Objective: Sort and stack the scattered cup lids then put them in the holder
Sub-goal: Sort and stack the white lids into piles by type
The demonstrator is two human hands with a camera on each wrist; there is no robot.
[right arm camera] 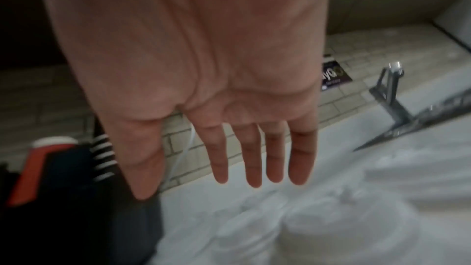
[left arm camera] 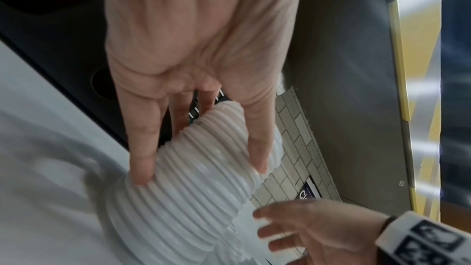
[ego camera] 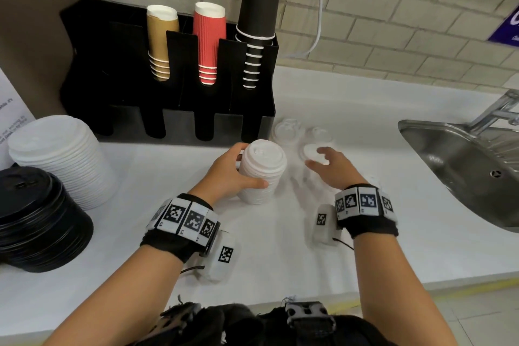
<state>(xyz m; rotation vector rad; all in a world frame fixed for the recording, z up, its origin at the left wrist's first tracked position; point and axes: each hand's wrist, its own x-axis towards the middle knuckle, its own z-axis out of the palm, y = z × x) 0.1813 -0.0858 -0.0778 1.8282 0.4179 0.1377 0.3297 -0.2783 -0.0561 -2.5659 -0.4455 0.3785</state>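
Note:
A tall stack of small white lids (ego camera: 264, 177) stands on the white counter (ego camera: 351, 126), in front of the black holder (ego camera: 92, 70). My left hand (ego camera: 248, 167) grips this stack (left arm camera: 193, 192) from its left side, thumb in front and fingers behind; the grip shows in the left wrist view (left arm camera: 201, 170). My right hand (ego camera: 317, 157) hovers open, fingers straight (right arm camera: 254, 164), just above loose white lids (ego camera: 310, 151). Two more loose lids (ego camera: 288, 129) lie behind, near the holder's right end. In the right wrist view the lids (right arm camera: 254, 229) are a blur.
A larger white lid stack (ego camera: 64, 157) and a black lid stack (ego camera: 36, 219) stand at the left. The holder's back slots carry brown, red and black cups (ego camera: 209, 42). A steel sink (ego camera: 463, 171) with a tap is at the right.

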